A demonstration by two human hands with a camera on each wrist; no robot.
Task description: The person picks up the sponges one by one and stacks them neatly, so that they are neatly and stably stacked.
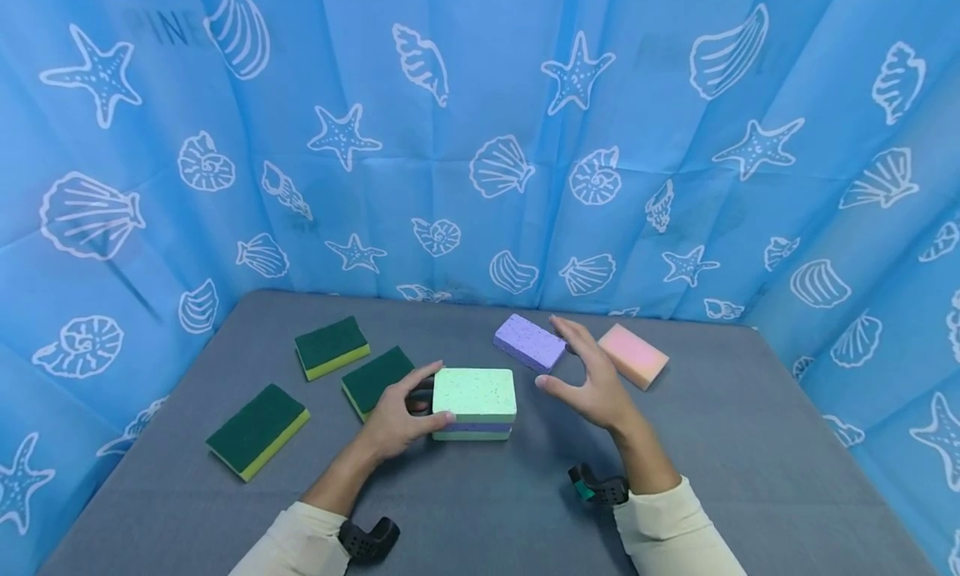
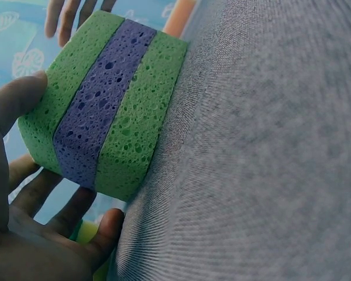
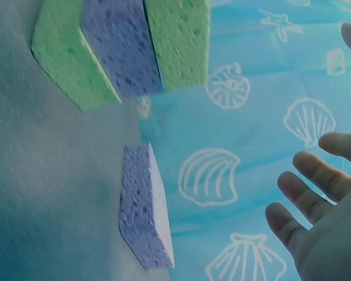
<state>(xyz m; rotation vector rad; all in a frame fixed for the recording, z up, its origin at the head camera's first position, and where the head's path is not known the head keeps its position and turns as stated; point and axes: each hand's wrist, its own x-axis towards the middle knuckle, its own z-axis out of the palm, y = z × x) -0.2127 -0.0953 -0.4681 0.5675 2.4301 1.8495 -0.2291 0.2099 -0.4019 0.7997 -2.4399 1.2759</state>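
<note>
Three sponges lie in a stack at the middle of the table: a light green sponge [image 1: 474,393] on top, a purple sponge [image 2: 102,99] between, and another light green sponge [image 2: 143,111] at the bottom. My left hand [image 1: 401,413] holds the stack at its left end, thumb on the front face and index finger at the back corner. To the right of the stack, my right hand [image 1: 592,384] is raised with fingers spread and nothing in it. Its fingertips overlap the edge of a loose purple sponge [image 1: 528,341] in the head view.
Beyond my right hand lies a pink-and-orange sponge [image 1: 633,355]. Several yellow sponges with dark green scouring tops, such as the near scrub sponge [image 1: 258,426], lie on the left of the grey table [image 1: 735,476]. A blue seashell-print curtain [image 1: 465,142] hangs behind.
</note>
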